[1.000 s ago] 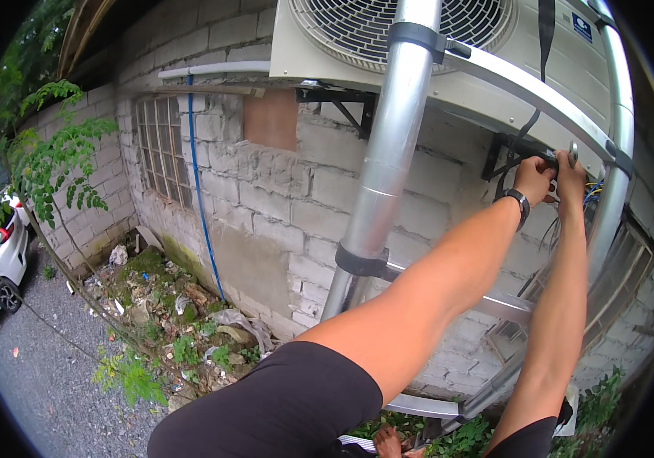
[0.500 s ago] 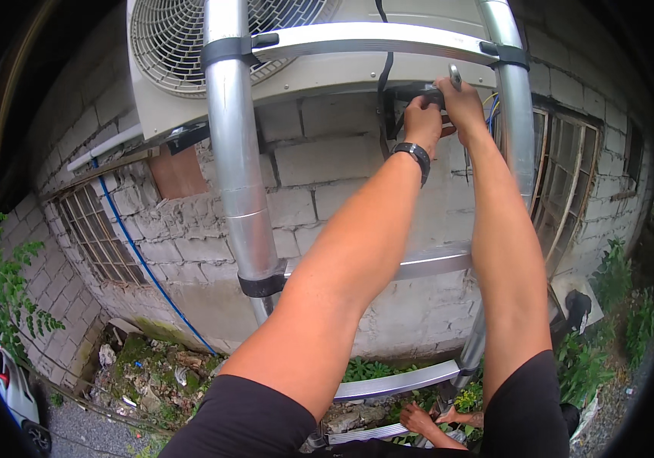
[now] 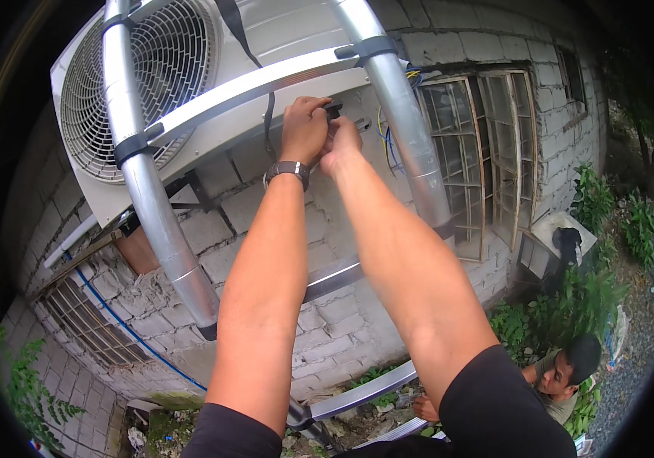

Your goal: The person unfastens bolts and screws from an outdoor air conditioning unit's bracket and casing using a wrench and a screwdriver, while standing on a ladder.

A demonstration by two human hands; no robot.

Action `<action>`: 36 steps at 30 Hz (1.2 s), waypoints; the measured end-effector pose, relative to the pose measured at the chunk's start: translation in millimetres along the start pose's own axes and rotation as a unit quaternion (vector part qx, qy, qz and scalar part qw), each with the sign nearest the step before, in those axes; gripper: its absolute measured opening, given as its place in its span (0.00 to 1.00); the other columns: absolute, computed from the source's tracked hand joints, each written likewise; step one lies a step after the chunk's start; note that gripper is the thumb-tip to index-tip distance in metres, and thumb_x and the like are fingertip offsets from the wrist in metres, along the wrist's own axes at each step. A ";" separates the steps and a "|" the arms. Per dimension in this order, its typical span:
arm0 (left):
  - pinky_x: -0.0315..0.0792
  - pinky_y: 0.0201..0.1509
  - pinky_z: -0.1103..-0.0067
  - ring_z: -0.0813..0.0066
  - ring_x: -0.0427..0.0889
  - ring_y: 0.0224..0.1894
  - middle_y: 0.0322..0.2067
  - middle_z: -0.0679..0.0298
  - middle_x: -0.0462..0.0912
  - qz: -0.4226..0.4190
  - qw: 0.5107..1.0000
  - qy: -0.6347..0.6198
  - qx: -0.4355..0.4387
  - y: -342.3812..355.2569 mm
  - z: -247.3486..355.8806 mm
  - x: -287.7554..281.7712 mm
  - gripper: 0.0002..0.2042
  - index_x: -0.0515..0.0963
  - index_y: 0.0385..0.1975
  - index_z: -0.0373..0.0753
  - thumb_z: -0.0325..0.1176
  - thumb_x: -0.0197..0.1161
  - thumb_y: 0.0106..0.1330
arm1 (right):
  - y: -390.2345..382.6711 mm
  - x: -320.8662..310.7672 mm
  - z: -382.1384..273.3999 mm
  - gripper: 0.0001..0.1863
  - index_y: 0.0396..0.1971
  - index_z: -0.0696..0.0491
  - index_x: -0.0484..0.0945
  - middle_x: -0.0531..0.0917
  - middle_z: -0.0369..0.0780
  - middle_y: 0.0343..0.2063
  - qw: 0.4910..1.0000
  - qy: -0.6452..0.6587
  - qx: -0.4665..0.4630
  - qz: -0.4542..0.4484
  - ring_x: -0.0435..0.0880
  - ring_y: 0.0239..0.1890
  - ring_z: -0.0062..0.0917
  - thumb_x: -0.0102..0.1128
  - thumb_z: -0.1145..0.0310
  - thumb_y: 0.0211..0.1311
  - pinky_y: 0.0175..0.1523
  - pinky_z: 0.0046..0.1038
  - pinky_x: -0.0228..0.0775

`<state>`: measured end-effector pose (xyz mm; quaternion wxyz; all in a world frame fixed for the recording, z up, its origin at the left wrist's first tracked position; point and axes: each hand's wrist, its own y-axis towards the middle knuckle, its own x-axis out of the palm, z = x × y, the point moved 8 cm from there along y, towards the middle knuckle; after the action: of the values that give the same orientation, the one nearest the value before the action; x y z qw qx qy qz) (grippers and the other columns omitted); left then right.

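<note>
I am up on an aluminium ladder (image 3: 151, 221) that leans against a white outdoor air-conditioner unit (image 3: 281, 38) on a block wall. Both my arms reach up between the ladder rails to the unit's lower right corner. My left hand (image 3: 304, 130), with a dark watch on its wrist, is clenched around a small dark tool (image 3: 334, 108) at the unit's edge. Touching it on the right, my right hand (image 3: 342, 143) curls around a short silver tool (image 3: 363, 122) beside the fitting. What the tools bear on is hidden by my fingers.
Loose wires (image 3: 388, 137) hang by the right ladder rail (image 3: 407, 130). A barred window (image 3: 487, 153) is to the right and a blue pipe (image 3: 136, 336) runs down the wall. Below at the right, a person (image 3: 563, 374) holds the ladder's foot among weeds.
My view has swung to the right: the unit and ladder have slid left in the picture, and the person below has come into view. Both hands stay at the same corner of the unit.
</note>
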<state>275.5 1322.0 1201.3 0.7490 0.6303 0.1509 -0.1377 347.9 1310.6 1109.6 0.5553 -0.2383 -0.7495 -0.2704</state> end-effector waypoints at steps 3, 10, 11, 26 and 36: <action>0.67 0.67 0.66 0.53 0.72 0.60 0.53 0.54 0.81 -0.027 0.999 -0.033 0.027 18.3 32.2 18.0 0.17 0.85 0.47 0.39 0.33 0.49 0.66 | 27.4 16.4 -24.1 0.14 0.44 0.62 0.76 0.82 0.43 0.42 0.991 0.093 -0.056 -0.077 0.84 0.42 0.35 0.54 0.68 0.64 0.46 0.38 0.80; 0.70 0.62 0.63 0.49 0.79 0.55 0.49 0.50 0.84 -0.048 0.998 0.041 -0.018 21.3 16.2 8.6 0.16 0.84 0.46 0.37 0.34 0.50 0.70 | 13.1 10.8 -6.7 0.17 0.50 0.60 0.72 0.79 0.43 0.48 0.994 0.092 -0.056 -0.032 0.82 0.50 0.35 0.55 0.63 0.69 0.50 0.37 0.78; 0.77 0.50 0.72 0.60 0.86 0.42 0.43 0.55 0.88 -0.036 0.995 0.094 0.017 27.5 25.7 5.4 0.12 0.85 0.47 0.39 0.33 0.56 0.72 | 13.9 6.9 -7.2 0.15 0.46 0.56 0.74 0.81 0.41 0.41 0.995 0.074 -0.071 0.006 0.82 0.39 0.29 0.56 0.60 0.71 0.39 0.36 0.76; 0.78 0.38 0.74 0.73 0.86 0.28 0.27 0.60 0.88 -0.261 0.907 0.325 -0.053 76.8 25.0 30.3 0.14 0.87 0.45 0.40 0.43 0.64 0.71 | 20.7 2.8 -4.2 0.11 0.29 0.49 0.73 0.71 0.32 0.21 0.997 0.077 0.002 -0.031 0.59 0.12 0.18 0.57 0.61 0.69 0.18 0.26 0.49; 0.77 0.49 0.66 0.55 0.87 0.40 0.33 0.49 0.88 -0.176 0.901 0.386 -0.092 76.6 19.1 24.1 0.20 0.87 0.40 0.37 0.51 0.65 0.68 | 28.6 1.2 2.9 0.09 0.39 0.47 0.74 0.74 0.32 0.28 0.997 0.052 0.012 -0.056 0.61 0.14 0.17 0.59 0.59 0.71 0.19 0.25 0.50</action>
<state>329.0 1315.6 1263.8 0.6500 0.5258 0.5486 0.0012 364.3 1333.9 1114.0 0.5807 -0.1747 -0.7347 -0.3041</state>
